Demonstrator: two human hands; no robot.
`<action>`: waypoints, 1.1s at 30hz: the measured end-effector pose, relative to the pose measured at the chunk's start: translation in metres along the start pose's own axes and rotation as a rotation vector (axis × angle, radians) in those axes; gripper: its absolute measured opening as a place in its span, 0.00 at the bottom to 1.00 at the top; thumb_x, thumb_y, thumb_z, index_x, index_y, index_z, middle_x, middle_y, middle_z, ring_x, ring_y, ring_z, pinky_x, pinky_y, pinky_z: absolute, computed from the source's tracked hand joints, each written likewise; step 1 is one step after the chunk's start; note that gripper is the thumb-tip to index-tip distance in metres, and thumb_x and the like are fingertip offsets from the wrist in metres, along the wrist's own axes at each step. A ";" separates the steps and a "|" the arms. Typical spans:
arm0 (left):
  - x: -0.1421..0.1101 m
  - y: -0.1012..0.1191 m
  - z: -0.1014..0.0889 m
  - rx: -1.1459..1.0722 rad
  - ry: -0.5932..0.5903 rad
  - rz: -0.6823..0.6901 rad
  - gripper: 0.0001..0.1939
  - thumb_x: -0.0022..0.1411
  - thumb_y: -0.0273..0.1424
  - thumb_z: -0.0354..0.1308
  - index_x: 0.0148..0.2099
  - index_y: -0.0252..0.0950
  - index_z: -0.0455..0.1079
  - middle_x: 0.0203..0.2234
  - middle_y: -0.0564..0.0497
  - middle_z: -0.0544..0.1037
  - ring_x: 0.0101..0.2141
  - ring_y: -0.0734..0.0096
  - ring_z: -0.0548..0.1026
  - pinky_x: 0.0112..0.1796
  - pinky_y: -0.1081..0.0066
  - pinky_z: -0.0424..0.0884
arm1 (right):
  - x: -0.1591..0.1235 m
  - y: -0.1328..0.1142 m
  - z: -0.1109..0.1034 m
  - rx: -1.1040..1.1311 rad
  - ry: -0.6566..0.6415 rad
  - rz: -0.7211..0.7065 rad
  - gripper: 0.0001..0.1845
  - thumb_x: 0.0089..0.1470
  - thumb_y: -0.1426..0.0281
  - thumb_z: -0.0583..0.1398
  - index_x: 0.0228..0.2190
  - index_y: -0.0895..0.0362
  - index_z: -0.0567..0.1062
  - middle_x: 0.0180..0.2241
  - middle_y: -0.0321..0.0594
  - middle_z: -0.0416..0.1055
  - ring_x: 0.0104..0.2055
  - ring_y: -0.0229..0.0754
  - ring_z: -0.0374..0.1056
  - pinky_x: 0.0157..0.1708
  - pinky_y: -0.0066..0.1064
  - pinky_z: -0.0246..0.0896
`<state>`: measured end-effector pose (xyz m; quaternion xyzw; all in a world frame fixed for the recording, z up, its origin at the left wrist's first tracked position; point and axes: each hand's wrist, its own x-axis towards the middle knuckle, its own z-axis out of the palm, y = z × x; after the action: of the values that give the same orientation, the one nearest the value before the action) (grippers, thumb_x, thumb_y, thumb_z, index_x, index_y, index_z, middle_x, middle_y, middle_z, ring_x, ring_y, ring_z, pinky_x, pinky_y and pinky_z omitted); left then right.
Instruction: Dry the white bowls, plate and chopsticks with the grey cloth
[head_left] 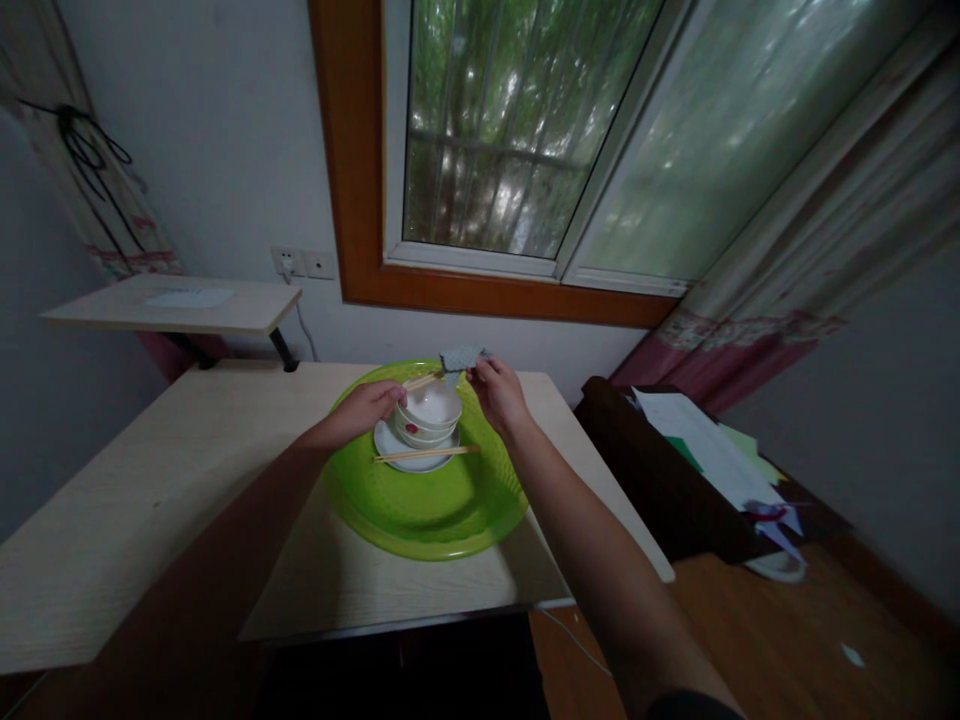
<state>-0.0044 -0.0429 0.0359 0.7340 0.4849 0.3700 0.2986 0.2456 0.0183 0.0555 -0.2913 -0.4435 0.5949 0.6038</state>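
A stack of white bowls (433,405) stands on a white plate (385,440) inside a large green basin (442,545). Over the bowls' far left rim, my left hand (369,408) is closed on a pair of chopsticks (424,381), which point right. My right hand (498,394) pinches a grey-blue cloth (462,358) just beyond the bowls, by the far ends of these chopsticks. Whether the cloth touches them I cannot tell. More chopsticks (427,454) lie across the near side of the plate.
The basin rests on a pale wooden table (172,480). A raised shelf (172,305) with a paper on it stands at the back left. To the right, a dark brown piece of furniture (660,480) holds papers (705,440). A window (517,130) is behind the table.
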 end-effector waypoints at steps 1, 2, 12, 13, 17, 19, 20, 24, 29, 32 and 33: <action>-0.001 -0.004 0.001 0.043 0.041 0.035 0.20 0.70 0.45 0.47 0.37 0.37 0.74 0.31 0.48 0.78 0.34 0.64 0.75 0.39 0.65 0.70 | 0.000 0.003 0.000 0.007 0.006 0.003 0.16 0.41 0.60 0.73 0.25 0.54 0.73 0.26 0.32 0.70 0.29 0.34 0.65 0.33 0.26 0.64; -0.001 -0.006 0.002 0.075 0.068 0.056 0.20 0.70 0.44 0.47 0.37 0.37 0.74 0.33 0.48 0.79 0.37 0.63 0.75 0.42 0.64 0.69 | -0.001 0.005 0.001 0.013 0.014 0.005 0.17 0.41 0.60 0.73 0.25 0.54 0.73 0.26 0.32 0.70 0.29 0.33 0.65 0.33 0.26 0.65; 0.006 0.002 0.008 0.043 0.125 0.038 0.19 0.69 0.43 0.48 0.35 0.37 0.73 0.35 0.49 0.79 0.39 0.64 0.75 0.44 0.67 0.69 | -0.012 0.023 0.005 -0.093 -0.077 0.067 0.16 0.40 0.59 0.73 0.26 0.55 0.76 0.27 0.32 0.73 0.29 0.35 0.66 0.35 0.28 0.64; 0.007 0.005 0.008 0.026 0.131 0.027 0.18 0.68 0.43 0.48 0.35 0.37 0.73 0.35 0.49 0.79 0.38 0.64 0.75 0.42 0.67 0.69 | -0.014 0.026 0.006 -0.140 -0.119 0.077 0.16 0.41 0.59 0.72 0.27 0.55 0.77 0.26 0.32 0.73 0.29 0.35 0.66 0.35 0.28 0.64; 0.006 0.013 0.005 -0.004 0.137 -0.015 0.18 0.67 0.43 0.49 0.31 0.36 0.70 0.25 0.52 0.73 0.30 0.68 0.71 0.33 0.70 0.65 | -0.019 0.031 0.010 -0.272 -0.195 0.034 0.16 0.47 0.55 0.69 0.28 0.55 0.77 0.27 0.33 0.73 0.30 0.36 0.66 0.36 0.29 0.63; 0.005 0.014 0.004 -0.057 0.161 -0.038 0.17 0.68 0.43 0.49 0.36 0.36 0.70 0.21 0.55 0.68 0.26 0.71 0.67 0.30 0.72 0.62 | -0.017 0.030 0.008 -0.272 -0.159 0.002 0.18 0.46 0.55 0.69 0.32 0.54 0.76 0.30 0.33 0.74 0.32 0.37 0.67 0.37 0.29 0.63; 0.004 0.013 0.004 -0.092 0.185 -0.053 0.16 0.68 0.43 0.50 0.40 0.37 0.71 0.20 0.57 0.66 0.25 0.71 0.66 0.29 0.72 0.61 | -0.015 0.030 0.006 -0.268 -0.118 -0.018 0.19 0.44 0.55 0.70 0.34 0.54 0.75 0.31 0.33 0.74 0.33 0.38 0.68 0.38 0.30 0.63; 0.002 0.013 0.002 -0.104 0.310 -0.110 0.15 0.66 0.43 0.54 0.46 0.37 0.69 0.22 0.57 0.69 0.26 0.71 0.69 0.31 0.72 0.64 | -0.006 0.023 -0.007 -0.408 0.126 -0.181 0.20 0.44 0.60 0.69 0.38 0.53 0.73 0.30 0.30 0.68 0.33 0.38 0.63 0.37 0.30 0.61; 0.001 0.014 -0.003 0.070 0.367 -0.081 0.15 0.66 0.43 0.54 0.39 0.36 0.74 0.30 0.51 0.78 0.35 0.67 0.75 0.40 0.69 0.68 | -0.006 0.002 -0.013 -0.751 0.287 -0.472 0.10 0.51 0.65 0.62 0.37 0.55 0.76 0.38 0.39 0.68 0.42 0.43 0.63 0.46 0.35 0.60; 0.002 0.012 -0.004 0.180 0.388 -0.042 0.16 0.66 0.41 0.55 0.41 0.36 0.78 0.39 0.47 0.82 0.41 0.63 0.77 0.46 0.67 0.69 | -0.010 -0.013 -0.009 -0.906 0.214 -0.579 0.09 0.53 0.71 0.60 0.37 0.55 0.78 0.40 0.43 0.68 0.45 0.46 0.65 0.50 0.39 0.61; 0.002 0.012 -0.004 0.219 0.388 -0.031 0.16 0.66 0.41 0.55 0.42 0.37 0.78 0.40 0.45 0.82 0.43 0.61 0.77 0.48 0.66 0.69 | -0.012 -0.017 -0.008 -0.954 0.176 -0.605 0.10 0.53 0.73 0.60 0.37 0.55 0.79 0.40 0.43 0.69 0.46 0.47 0.65 0.51 0.40 0.61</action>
<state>-0.0014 -0.0452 0.0479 0.6695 0.5818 0.4448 0.1241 0.2614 0.0062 0.0651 -0.4400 -0.6748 0.1027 0.5835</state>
